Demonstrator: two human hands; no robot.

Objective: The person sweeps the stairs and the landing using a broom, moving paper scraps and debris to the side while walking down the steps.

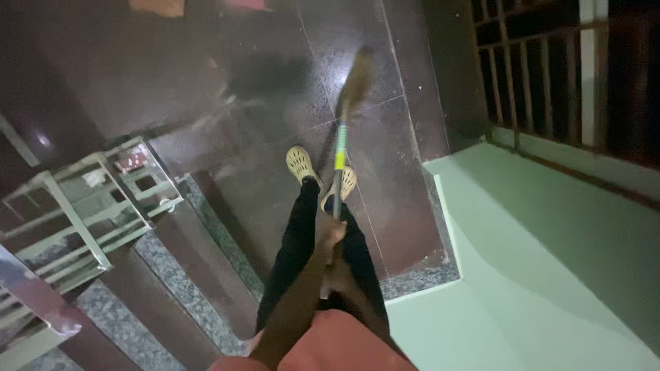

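I hold a broom with a green and yellow handle. Its brown bristle head rests, blurred, on the dark tiled floor ahead of me. My left hand is closed on the near end of the handle, in front of my black trousers. A dark shape just below it is too dim to make out as my right hand. My feet in beige perforated clogs stand on the floor beside the handle.
Speckled granite steps lie to my left, beside a white metal railing. A pale green ledge or low wall fills the right side. A barred window grille is at the upper right. The light is dim.
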